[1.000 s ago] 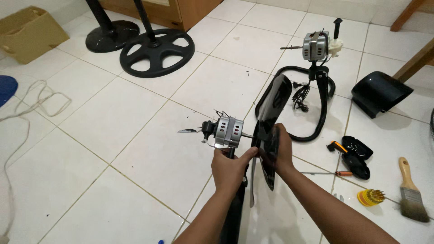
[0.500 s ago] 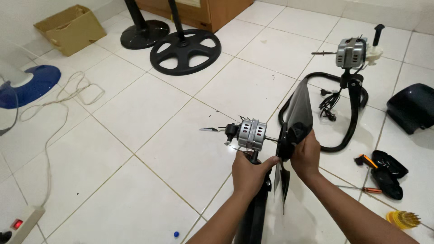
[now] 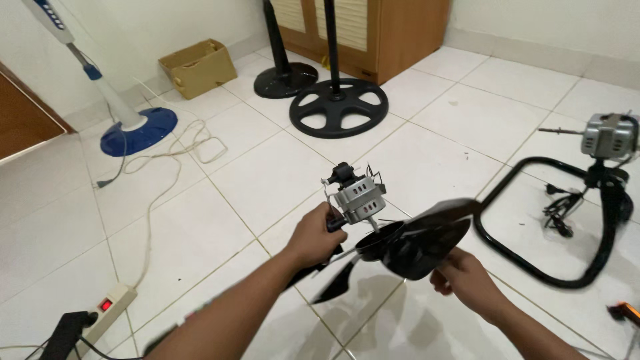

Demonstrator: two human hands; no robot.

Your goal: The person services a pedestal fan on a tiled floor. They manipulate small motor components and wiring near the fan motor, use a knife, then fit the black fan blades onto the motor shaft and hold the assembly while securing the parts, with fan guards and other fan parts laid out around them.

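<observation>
From the head camera, your left hand (image 3: 319, 235) is clenched around the base of a small grey fan motor (image 3: 357, 197), fingers wrapped tight under its ribbed metal body, holding it up over the white tiled floor (image 3: 220, 200). Your right hand (image 3: 467, 283) is closed on the lower edge of a glossy black fan blade (image 3: 413, 243), which sits just below the motor and against its shaft.

How the blade meets the shaft is hard to make out, since the dark plastic blurs together there. One blade tip hides behind your left wrist. Your forearms are cut off by the bottom edge.

A second grey motor (image 3: 608, 136) stands on a black tubular stand (image 3: 553, 220) at the right, partly cut off. Two round black bases (image 3: 339, 107) with poles sit ahead, beside a wooden cabinet (image 3: 387, 33). A cardboard box (image 3: 199, 67), a blue round base (image 3: 139, 130), a loose white cord (image 3: 180, 150) and a white power strip (image 3: 107, 308) lie to the left.
</observation>
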